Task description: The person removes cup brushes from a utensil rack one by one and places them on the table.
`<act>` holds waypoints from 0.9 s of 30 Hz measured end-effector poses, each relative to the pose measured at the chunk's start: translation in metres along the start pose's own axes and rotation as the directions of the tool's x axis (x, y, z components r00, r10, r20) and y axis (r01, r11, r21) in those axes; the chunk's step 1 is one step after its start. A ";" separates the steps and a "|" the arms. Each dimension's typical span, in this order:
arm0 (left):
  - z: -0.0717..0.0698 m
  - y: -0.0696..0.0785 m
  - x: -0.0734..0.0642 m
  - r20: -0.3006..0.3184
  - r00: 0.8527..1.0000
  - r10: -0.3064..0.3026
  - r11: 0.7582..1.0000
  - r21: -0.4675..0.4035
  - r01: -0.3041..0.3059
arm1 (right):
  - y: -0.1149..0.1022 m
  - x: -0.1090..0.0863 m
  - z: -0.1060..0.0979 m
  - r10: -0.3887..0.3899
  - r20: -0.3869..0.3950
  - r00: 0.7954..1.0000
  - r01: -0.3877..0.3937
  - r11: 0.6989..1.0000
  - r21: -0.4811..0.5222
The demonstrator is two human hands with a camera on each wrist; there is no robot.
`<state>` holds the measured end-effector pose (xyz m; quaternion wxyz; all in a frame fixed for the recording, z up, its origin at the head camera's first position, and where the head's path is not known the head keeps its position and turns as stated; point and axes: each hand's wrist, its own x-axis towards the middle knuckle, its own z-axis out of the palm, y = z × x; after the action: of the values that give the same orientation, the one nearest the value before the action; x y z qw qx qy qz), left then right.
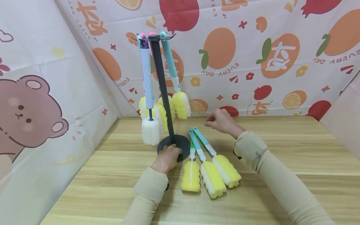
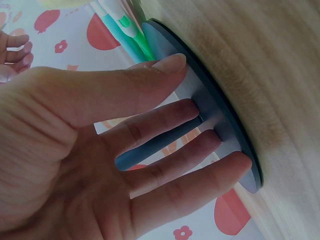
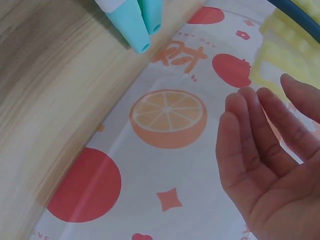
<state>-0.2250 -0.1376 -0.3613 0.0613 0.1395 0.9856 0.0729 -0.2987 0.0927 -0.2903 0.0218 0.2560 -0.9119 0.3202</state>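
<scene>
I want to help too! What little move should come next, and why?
Probably lower the right hand and pinch the nearest loose brush by its handle: that hand is empty, three brushes lie on the table, others hang from the stand, and the left hand touches its base.

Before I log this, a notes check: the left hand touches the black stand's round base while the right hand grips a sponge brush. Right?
No: the right hand is empty, as the right wrist view shows. The left hand does touch the round base.
</scene>
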 end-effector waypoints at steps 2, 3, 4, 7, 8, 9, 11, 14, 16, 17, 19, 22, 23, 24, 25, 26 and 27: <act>0.000 0.000 0.000 0.002 1.000 0.001 1.000 0.001 -0.001 | 0.000 0.001 0.000 -0.005 -0.003 1.000 0.005 1.000 -0.010; 0.000 0.000 0.000 0.003 1.000 0.000 1.000 0.001 0.000 | -0.001 0.001 -0.001 -0.008 -0.004 1.000 0.008 1.000 -0.013; 0.000 0.000 0.000 0.005 1.000 0.000 1.000 -0.001 0.000 | -0.001 0.002 -0.001 -0.011 -0.007 1.000 0.011 1.000 -0.017; 0.000 0.000 0.000 0.008 1.000 -0.001 1.000 -0.002 0.001 | -0.003 0.004 -0.002 -0.020 -0.015 1.000 0.020 1.000 -0.021; 0.000 0.000 0.000 0.007 1.000 -0.001 1.000 -0.003 0.001 | -0.003 0.004 -0.002 -0.021 -0.019 1.000 0.020 1.000 -0.021; 0.000 0.000 0.000 0.007 1.000 -0.001 1.000 -0.004 0.001 | -0.004 0.005 -0.003 -0.023 -0.023 0.999 0.022 1.000 -0.022; 0.000 0.000 0.000 0.007 1.000 -0.001 1.000 -0.004 0.001 | -0.006 0.007 -0.004 -0.018 -0.029 0.999 0.018 1.000 -0.021; 0.000 0.000 0.000 0.006 1.000 0.000 1.000 -0.003 0.000 | -0.009 0.008 -0.006 -0.014 -0.041 0.999 0.013 1.000 -0.020; 0.000 0.000 0.001 0.007 1.000 0.001 1.000 -0.001 -0.001 | -0.011 0.009 -0.007 -0.013 -0.055 0.998 0.012 1.000 -0.018; 0.000 0.000 0.001 0.006 1.000 0.001 1.000 0.000 -0.001 | -0.012 0.009 -0.008 -0.016 -0.064 0.998 0.015 1.000 -0.017; 0.000 -0.001 0.001 0.006 1.000 0.002 1.000 0.000 -0.002 | -0.014 0.010 -0.009 -0.020 -0.082 0.996 0.019 1.000 -0.015; 0.000 -0.001 0.000 0.005 1.000 0.001 1.000 -0.001 -0.001 | -0.018 0.012 -0.010 -0.014 -0.106 0.994 0.014 1.000 -0.001; 0.000 -0.001 0.000 0.005 1.000 0.001 1.000 -0.001 -0.001 | -0.019 0.012 -0.011 -0.010 -0.112 0.994 0.011 1.000 0.007; 0.000 -0.001 0.000 0.004 1.000 0.000 1.000 -0.002 0.000 | -0.020 0.012 -0.012 -0.006 -0.117 0.993 0.008 1.000 0.014; -0.001 -0.001 0.000 0.004 1.000 0.000 1.000 -0.004 0.000 | -0.021 0.012 -0.012 -0.003 -0.125 0.992 0.006 1.000 0.022; -0.001 -0.001 0.000 0.003 1.000 0.001 1.000 -0.004 -0.001 | -0.021 0.013 -0.013 -0.002 -0.133 0.991 0.006 1.000 0.030; 0.000 0.000 0.000 0.004 1.000 0.001 1.000 -0.006 -0.001 | -0.022 0.013 -0.013 -0.002 -0.142 0.990 0.007 0.999 0.037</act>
<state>-0.2256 -0.1379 -0.3609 0.0637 0.1400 0.9852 0.0757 -0.3013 0.0801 -0.2647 0.0826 0.2350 -0.9013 0.3544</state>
